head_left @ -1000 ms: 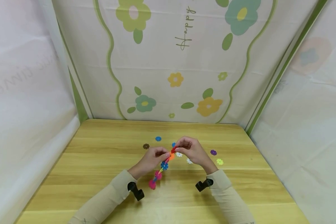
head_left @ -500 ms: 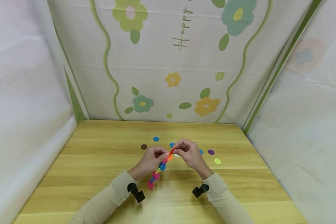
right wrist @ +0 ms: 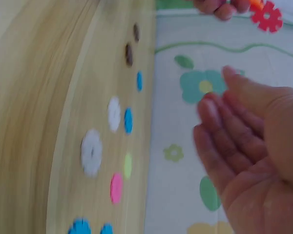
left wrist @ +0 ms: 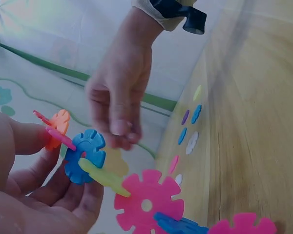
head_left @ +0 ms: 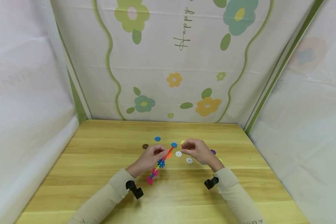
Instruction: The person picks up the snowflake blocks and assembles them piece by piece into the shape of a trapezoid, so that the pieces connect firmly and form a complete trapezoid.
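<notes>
My left hand (head_left: 148,157) pinches a chain of slotted plastic snowflake discs near its upper end, by an orange disc (left wrist: 62,122). A red disc (right wrist: 273,22) sticks out at the top of the chain. Below the grip come a blue disc (left wrist: 74,168), a yellow one (left wrist: 105,179) and a pink one (left wrist: 129,212), slanting down towards the table. To the right of the chain, my right hand (head_left: 198,151) hovers over the table with nothing between its loosely bent fingers; thumb and fingertips stand apart in the right wrist view.
Loose discs lie across the wooden table (head_left: 58,174): brown (head_left: 145,146), blue (head_left: 157,138), white (head_left: 189,160), purple (head_left: 213,151) and others, some partly behind the right hand. Printed fabric walls (head_left: 156,59) enclose the table at the back and both sides.
My right hand has let go of the red disc and moved away to the right. The red disc stays on the chain, which my left hand still holds.
</notes>
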